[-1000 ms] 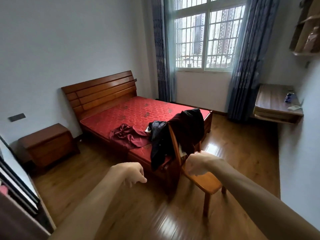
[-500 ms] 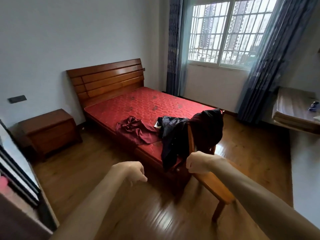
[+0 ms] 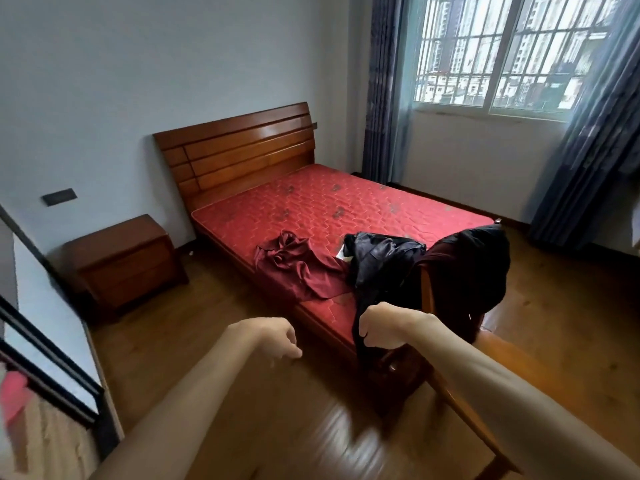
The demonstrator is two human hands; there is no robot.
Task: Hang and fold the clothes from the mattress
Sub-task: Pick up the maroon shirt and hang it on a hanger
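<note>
Clothes [image 3: 301, 268] on mattress [image 3: 329, 209] edge | chair [image 3: 426, 292] with dark garment [image 3: 478, 265] beside bed [image 3: 242, 147] | left hand [image 3: 273, 341], right hand [image 3: 379, 329] grip: fisted, empty

A maroon garment [image 3: 298, 268] and a black garment [image 3: 377, 261] lie on the red mattress [image 3: 311, 209]. The left hand [image 3: 273, 341] and right hand [image 3: 377, 329] hover, curled.
</note>
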